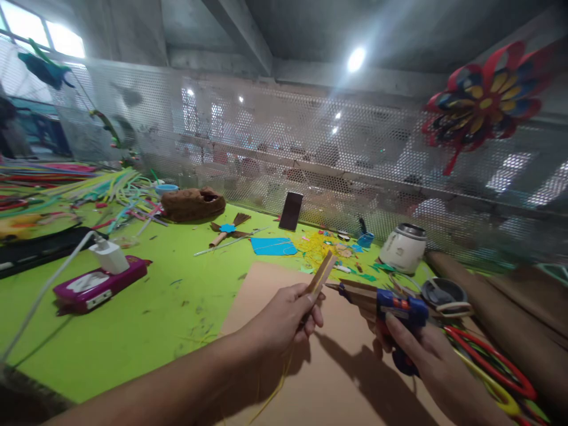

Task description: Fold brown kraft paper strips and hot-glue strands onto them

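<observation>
My left hand [284, 316] is closed round a thin brown strip [320, 275] that sticks up and to the right from my fingers. My right hand [419, 355] grips a blue glue gun [402, 310] with an orange trigger. Its nozzle [332, 286] points left and almost touches the strip. Both hands hover over a tan cardboard sheet [337, 367] on the green table [133, 313].
A purple power strip [95, 287] with a white charger [109, 255] lies at the left. A phone [291, 211] leans on the mesh wall. A white pot [403, 247], blue paper [273, 246], a brown slipper [193, 204], coloured strips [89, 189] and red hoops [492, 361] lie around.
</observation>
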`<state>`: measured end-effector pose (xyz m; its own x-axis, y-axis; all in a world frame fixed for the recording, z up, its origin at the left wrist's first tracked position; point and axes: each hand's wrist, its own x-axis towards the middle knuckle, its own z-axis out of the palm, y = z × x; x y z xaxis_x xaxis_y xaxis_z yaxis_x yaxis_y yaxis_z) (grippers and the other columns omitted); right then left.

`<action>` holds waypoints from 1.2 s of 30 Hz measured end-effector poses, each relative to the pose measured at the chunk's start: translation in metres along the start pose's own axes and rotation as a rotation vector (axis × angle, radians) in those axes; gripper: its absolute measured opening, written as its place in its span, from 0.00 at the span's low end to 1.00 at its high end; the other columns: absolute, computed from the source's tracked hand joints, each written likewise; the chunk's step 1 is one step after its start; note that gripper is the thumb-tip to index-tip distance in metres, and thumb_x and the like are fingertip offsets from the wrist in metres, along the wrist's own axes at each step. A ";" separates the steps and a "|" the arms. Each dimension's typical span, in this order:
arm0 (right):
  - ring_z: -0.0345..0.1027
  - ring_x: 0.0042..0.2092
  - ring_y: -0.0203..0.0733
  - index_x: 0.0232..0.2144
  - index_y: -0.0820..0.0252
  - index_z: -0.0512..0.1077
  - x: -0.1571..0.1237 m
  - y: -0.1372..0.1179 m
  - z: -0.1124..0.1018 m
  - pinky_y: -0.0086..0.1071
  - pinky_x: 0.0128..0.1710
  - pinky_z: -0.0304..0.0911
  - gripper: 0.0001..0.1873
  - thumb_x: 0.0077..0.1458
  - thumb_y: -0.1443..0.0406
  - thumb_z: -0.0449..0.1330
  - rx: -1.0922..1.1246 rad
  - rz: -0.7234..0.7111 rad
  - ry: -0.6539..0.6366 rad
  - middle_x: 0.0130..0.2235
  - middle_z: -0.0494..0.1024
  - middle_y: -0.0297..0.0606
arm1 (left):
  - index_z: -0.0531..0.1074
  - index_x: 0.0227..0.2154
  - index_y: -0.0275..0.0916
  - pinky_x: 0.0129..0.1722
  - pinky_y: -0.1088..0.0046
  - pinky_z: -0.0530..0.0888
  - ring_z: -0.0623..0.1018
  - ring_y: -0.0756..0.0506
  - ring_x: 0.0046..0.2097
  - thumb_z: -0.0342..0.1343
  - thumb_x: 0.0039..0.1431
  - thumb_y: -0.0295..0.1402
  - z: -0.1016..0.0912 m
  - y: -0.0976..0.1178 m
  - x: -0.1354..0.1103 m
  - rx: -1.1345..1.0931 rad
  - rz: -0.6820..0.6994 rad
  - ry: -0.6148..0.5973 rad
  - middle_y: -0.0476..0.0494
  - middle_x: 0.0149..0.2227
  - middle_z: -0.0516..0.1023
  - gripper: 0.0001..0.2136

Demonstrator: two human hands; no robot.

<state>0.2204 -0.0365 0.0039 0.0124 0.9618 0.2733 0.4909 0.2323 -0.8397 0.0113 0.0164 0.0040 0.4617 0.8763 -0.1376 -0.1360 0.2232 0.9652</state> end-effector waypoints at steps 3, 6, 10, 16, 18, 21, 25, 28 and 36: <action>0.61 0.26 0.37 0.19 0.60 0.66 0.000 -0.003 0.001 0.28 0.26 0.57 0.23 0.55 0.49 0.50 0.018 0.011 0.018 0.22 0.67 0.35 | 0.66 0.34 0.34 0.17 0.80 0.52 0.60 0.57 0.19 0.48 0.57 0.34 -0.001 0.000 0.000 0.019 0.000 -0.007 0.50 0.23 0.67 0.08; 0.62 0.25 0.38 0.20 0.60 0.66 -0.001 -0.004 0.002 0.29 0.25 0.58 0.23 0.54 0.49 0.50 0.006 0.018 0.037 0.21 0.67 0.35 | 0.66 0.35 0.34 0.17 0.80 0.52 0.60 0.57 0.20 0.49 0.57 0.35 -0.001 0.000 0.000 0.005 -0.017 -0.010 0.49 0.23 0.67 0.09; 0.62 0.26 0.38 0.20 0.60 0.66 0.000 -0.001 0.002 0.29 0.26 0.59 0.23 0.56 0.50 0.49 0.004 -0.004 0.004 0.22 0.67 0.35 | 0.67 0.35 0.33 0.17 0.79 0.51 0.60 0.57 0.19 0.49 0.57 0.35 0.000 0.001 -0.001 -0.006 -0.032 -0.011 0.49 0.22 0.67 0.09; 0.62 0.25 0.37 0.21 0.60 0.66 0.004 0.006 -0.003 0.28 0.25 0.60 0.21 0.57 0.52 0.49 0.019 -0.056 -0.010 0.22 0.67 0.35 | 0.67 0.35 0.33 0.17 0.78 0.50 0.59 0.57 0.18 0.50 0.56 0.39 -0.003 0.000 -0.002 -0.022 -0.054 -0.064 0.49 0.23 0.69 0.12; 0.62 0.25 0.37 0.21 0.60 0.66 0.005 0.007 -0.004 0.28 0.26 0.61 0.21 0.57 0.52 0.49 -0.005 -0.050 -0.019 0.23 0.67 0.35 | 0.67 0.36 0.33 0.17 0.78 0.49 0.59 0.57 0.18 0.50 0.56 0.40 -0.004 0.000 -0.002 -0.034 -0.062 -0.076 0.49 0.23 0.69 0.13; 0.63 0.26 0.37 0.22 0.61 0.66 0.005 0.009 -0.005 0.29 0.27 0.61 0.21 0.58 0.52 0.48 -0.026 -0.030 -0.036 0.23 0.68 0.35 | 0.67 0.36 0.33 0.17 0.78 0.49 0.59 0.57 0.18 0.51 0.55 0.39 -0.005 0.000 -0.003 -0.044 -0.072 -0.087 0.48 0.23 0.69 0.13; 0.64 0.26 0.38 0.23 0.61 0.67 0.006 0.013 -0.006 0.29 0.26 0.60 0.21 0.58 0.53 0.48 -0.064 -0.058 -0.001 0.23 0.68 0.35 | 0.68 0.36 0.32 0.16 0.78 0.48 0.59 0.57 0.18 0.51 0.56 0.38 -0.004 0.001 -0.004 -0.077 -0.076 -0.110 0.47 0.23 0.69 0.13; 0.64 0.27 0.39 0.22 0.60 0.67 0.008 0.013 -0.008 0.30 0.28 0.61 0.21 0.57 0.53 0.49 -0.138 -0.116 0.057 0.24 0.69 0.36 | 0.68 0.36 0.32 0.16 0.79 0.48 0.59 0.57 0.18 0.51 0.56 0.39 -0.004 0.002 -0.004 -0.075 -0.076 -0.119 0.48 0.22 0.69 0.13; 0.66 0.28 0.42 0.24 0.59 0.69 0.006 0.001 -0.006 0.31 0.29 0.65 0.17 0.54 0.53 0.52 -0.334 -0.291 0.091 0.25 0.73 0.39 | 0.68 0.35 0.32 0.16 0.79 0.48 0.58 0.57 0.18 0.50 0.55 0.39 -0.002 0.001 -0.004 -0.045 -0.067 -0.082 0.47 0.22 0.69 0.13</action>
<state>0.2265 -0.0319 0.0075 -0.0984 0.8435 0.5280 0.7391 0.4172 -0.5288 0.0074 0.0140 0.0055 0.5409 0.8213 -0.1812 -0.1407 0.3007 0.9433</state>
